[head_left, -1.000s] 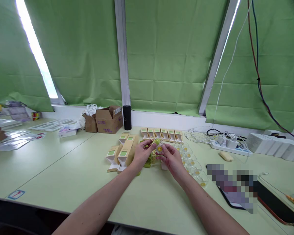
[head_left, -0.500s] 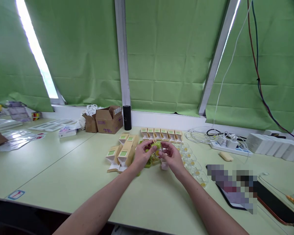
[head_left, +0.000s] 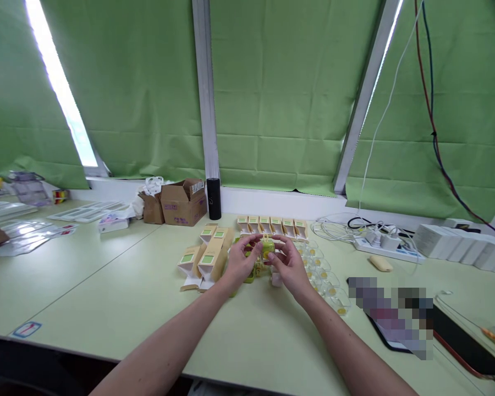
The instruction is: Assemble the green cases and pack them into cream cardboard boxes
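Note:
Between my two hands is a small yellow-green case with a loop on top (head_left: 267, 249), held upright above the table. My left hand (head_left: 245, 258) pinches it from the left and my right hand (head_left: 287, 263) from the right, with fingertips on its sides. Under and behind my hands lie more green pieces (head_left: 248, 275), partly hidden, and a small whitish piece (head_left: 276, 279). To the right stand several clear plastic covers with yellow dots (head_left: 331, 291). On the left are several open cream cartons with green squares (head_left: 208, 258).
Behind my hands runs a row of small open cartons (head_left: 271, 226). A brown cardboard box (head_left: 184, 203) and a black bottle (head_left: 214, 199) stand at the back. On the right are a power strip (head_left: 390, 248), white boxes (head_left: 457, 247) and a phone (head_left: 466, 341).
The green case has turned more upright between my fingers, so its loop and front now show. Both hands stay in nearly the same place.

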A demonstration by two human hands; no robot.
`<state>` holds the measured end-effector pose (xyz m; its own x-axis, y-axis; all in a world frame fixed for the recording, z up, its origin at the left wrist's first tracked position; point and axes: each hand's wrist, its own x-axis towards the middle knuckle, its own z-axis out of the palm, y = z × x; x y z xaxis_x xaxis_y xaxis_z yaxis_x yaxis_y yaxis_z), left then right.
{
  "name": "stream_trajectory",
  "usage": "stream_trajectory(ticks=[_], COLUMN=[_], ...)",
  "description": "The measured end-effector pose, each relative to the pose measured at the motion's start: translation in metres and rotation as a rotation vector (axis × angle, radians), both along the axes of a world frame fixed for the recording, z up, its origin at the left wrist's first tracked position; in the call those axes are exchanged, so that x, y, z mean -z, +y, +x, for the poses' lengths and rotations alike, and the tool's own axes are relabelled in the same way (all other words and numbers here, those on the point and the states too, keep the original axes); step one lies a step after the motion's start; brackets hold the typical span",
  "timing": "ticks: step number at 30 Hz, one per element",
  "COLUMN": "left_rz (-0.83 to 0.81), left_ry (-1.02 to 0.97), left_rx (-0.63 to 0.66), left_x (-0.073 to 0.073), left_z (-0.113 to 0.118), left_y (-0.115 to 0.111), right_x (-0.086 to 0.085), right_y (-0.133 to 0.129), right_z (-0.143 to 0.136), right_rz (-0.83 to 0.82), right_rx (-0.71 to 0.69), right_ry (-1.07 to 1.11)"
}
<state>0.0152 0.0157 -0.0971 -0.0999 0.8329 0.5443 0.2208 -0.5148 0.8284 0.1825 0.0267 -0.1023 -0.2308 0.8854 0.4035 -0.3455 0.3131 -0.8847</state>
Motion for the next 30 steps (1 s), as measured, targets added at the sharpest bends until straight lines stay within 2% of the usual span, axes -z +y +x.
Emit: stream_trajectory(ticks=[6, 16, 21, 25, 30], left_rz=[0.054, 0.092, 0.175, 0.242, 0.231], left_ry=[0.094, 0.196, 0.217, 0.188, 0.153], left_rx=[0.057, -0.002, -0.036, 0.001, 0.02], left_x=[0.0, -0.001, -0.001, 0.0, 0.001], left_z=[0.003, 0.003, 0.003, 0.005, 0.005], left_y=[-0.007, -0.008, -0.009, -0.009, -0.009], right_x=[-0.002, -0.001, -0.004, 0.0, 0.007], right_y=[0.001, 0.005, 0.004, 0.009, 0.016], right_z=[0.002, 0.003, 0.005, 0.007, 0.01], right_rz=[0.021, 0.034, -0.089, -0.238, -0.355], right_rx=[0.05, 0.058, -0.066, -0.208, -0.246], right_ry=[0.042, 0.054, 0.221, 0.41, 0.484])
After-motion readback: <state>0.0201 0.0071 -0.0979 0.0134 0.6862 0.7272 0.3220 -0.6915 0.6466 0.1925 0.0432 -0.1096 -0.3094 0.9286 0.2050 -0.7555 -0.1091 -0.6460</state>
